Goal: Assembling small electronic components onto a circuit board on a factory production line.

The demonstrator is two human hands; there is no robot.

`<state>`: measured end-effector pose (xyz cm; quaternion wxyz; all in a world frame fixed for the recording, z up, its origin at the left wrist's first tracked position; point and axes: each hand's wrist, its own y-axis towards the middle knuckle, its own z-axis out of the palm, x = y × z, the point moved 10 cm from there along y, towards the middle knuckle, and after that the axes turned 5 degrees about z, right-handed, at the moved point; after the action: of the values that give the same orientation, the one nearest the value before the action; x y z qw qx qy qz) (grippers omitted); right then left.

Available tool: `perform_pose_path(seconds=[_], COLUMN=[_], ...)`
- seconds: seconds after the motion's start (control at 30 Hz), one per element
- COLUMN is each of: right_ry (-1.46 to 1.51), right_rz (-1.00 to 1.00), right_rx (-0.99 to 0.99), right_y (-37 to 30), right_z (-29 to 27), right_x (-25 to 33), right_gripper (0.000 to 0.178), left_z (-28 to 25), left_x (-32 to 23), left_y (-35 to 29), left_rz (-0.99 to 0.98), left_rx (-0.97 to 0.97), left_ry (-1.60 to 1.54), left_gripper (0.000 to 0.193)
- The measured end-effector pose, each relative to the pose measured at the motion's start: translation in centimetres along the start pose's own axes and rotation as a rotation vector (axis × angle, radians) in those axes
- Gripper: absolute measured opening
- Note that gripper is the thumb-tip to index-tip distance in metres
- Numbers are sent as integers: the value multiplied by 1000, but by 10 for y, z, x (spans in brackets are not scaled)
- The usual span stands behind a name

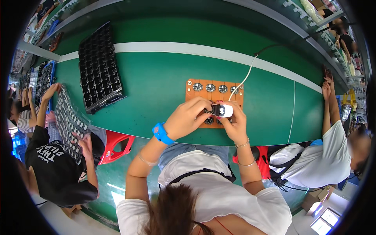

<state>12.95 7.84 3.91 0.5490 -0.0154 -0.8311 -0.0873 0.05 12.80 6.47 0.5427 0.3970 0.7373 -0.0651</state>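
Observation:
Over the orange board (pixel 190 96), both my hands meet at a small device (pixel 224 111) with a white rounded body and a black end. My right hand (pixel 237 122) grips its white body between thumb and fingers. My left hand (pixel 188 119) is closed on a small dark round part (pixel 210 107) that touches the black end; my fingers hide much of it. Round black modules (pixel 210 87) with shiny parts sit in a row in the board's far half. Others in the near row are partly covered by my hands. A white cable (pixel 246 76) runs down to the board near my right fingers.
A stack of black compartment trays (pixel 100 70) stands on the green table (pixel 152 78) at the left. Farther left, a person holds a filled grey tray (pixel 70 119). Another person (pixel 321 152) sits at the right. Red stools (pixel 115 148) stand by the table's near edge.

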Motion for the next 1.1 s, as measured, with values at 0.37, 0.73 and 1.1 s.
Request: perform_pose_path(seconds=[0.37, 0.73, 1.1], right_ry=[446, 200, 46], right_rz=[137, 31, 33], right_rx=[-142, -85, -26], right_y=[-8, 13, 35], right_z=[-12, -31, -15], right_x=[-27, -22, -28], right_gripper=[39, 38, 35], left_z=[-14, -17, -13], left_x=[23, 53, 51], left_y=[-2, 24, 28], left_rz=[-22, 127, 167], left_rx=[21, 24, -75], left_ry=[395, 523, 394], left_gripper=[31, 19, 10])
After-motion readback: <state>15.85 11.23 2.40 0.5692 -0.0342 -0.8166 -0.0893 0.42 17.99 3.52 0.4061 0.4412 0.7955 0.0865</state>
